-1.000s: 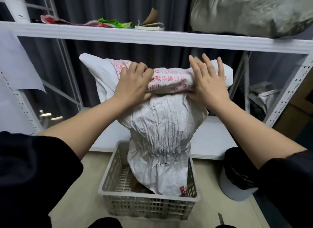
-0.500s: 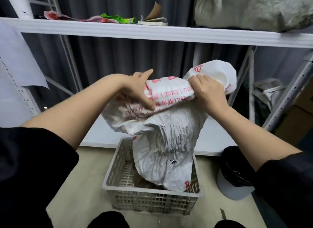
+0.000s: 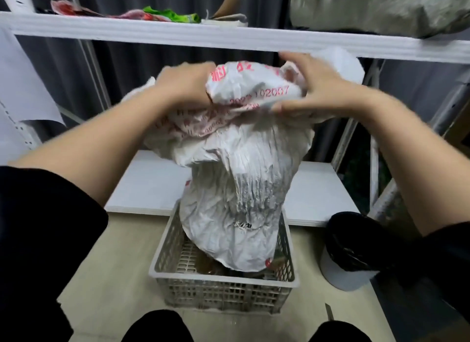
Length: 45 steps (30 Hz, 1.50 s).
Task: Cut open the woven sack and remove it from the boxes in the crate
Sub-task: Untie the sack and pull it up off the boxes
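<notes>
White shelf board [image 3: 229,36] close above, woven sack [image 3: 236,194] filling crate [image 3: 223,285] mouth, gap at crate's left side

— What's different from a second ago?

— I see the left hand [image 3: 187,86] has gone from lying on top of the woven sack [image 3: 236,189] to gripping a bunched fold of it. The right hand [image 3: 312,87], flat-fingered before, now curls round the crumpled top.

— And the sack itself?

— Its printed upper part is more crushed, and its lower end sits higher in the crate [image 3: 223,288].
</notes>
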{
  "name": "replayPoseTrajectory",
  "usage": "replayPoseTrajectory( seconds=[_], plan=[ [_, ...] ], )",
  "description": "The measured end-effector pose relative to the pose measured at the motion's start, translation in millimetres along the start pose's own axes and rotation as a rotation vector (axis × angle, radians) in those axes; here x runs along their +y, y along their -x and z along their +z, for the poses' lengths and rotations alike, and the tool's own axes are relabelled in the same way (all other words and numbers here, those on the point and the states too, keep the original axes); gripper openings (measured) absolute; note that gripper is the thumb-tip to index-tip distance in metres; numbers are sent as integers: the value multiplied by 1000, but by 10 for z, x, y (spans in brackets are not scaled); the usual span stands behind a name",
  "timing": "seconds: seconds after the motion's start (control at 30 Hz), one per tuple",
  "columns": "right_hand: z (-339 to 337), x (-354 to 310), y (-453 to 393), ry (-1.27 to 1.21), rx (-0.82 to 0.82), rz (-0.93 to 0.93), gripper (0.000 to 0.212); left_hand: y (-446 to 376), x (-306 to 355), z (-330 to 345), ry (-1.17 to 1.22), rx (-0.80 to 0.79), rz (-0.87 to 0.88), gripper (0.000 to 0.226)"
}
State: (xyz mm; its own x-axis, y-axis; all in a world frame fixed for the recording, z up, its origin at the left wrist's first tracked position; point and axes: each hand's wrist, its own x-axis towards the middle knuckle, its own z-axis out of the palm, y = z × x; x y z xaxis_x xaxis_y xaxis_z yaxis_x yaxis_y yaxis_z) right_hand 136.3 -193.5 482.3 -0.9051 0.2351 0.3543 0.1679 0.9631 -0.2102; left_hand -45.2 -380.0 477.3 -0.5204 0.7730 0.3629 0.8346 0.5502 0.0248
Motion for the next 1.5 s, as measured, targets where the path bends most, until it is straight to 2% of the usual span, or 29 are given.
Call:
replayPoseTrajectory(
  seconds=[0.1,0.2,0.27,0.33,0.43,0.53,0.63,0.73,0.97,1.13,1.23,1.33,1.47,1.5],
  plan=[
    [-114,39,-149,39,-17,50,122,-34,19,-304,27,-32,67,50],
    [-12,114,-201,110,-95,127,116,-10,32,-276,34,-90,72,43],
    [210,102,-183,216,-139,128,102,47,51,-40,34,-188,51,43],
    [442,77,-186,358,-131,65,75,91,43,146,-1,-246,4,41],
    [403,68,-263,472,150,-14,49,34,7,47,-64,-79,-5,48],
    [101,29,-312,509,394,-15,44,-31,12,-255,-95,109,44,55],
    [-45,-18,-282,567,539,-33,43,-31,62,-431,-85,170,49,53],
    [-136,-54,-217,615,591,-22,43,18,133,-537,-107,207,66,54],
    [-499,-198,-150,681,600,-35,45,125,228,-792,-62,230,20,57],
    [-467,-279,-86,676,416,-43,54,197,208,-752,82,29,43,58],
    [-334,-309,-63,639,424,-21,50,257,163,-616,82,68,7,61],
    [-187,-326,-69,609,326,-25,50,287,103,-511,157,-78,32,64],
    [18,-384,-113,594,230,-28,54,300,-18,-465,60,-226,-15,67],
    [46,-386,-124,567,257,-28,54,297,-47,-425,53,-187,-22,64]
  ],
)
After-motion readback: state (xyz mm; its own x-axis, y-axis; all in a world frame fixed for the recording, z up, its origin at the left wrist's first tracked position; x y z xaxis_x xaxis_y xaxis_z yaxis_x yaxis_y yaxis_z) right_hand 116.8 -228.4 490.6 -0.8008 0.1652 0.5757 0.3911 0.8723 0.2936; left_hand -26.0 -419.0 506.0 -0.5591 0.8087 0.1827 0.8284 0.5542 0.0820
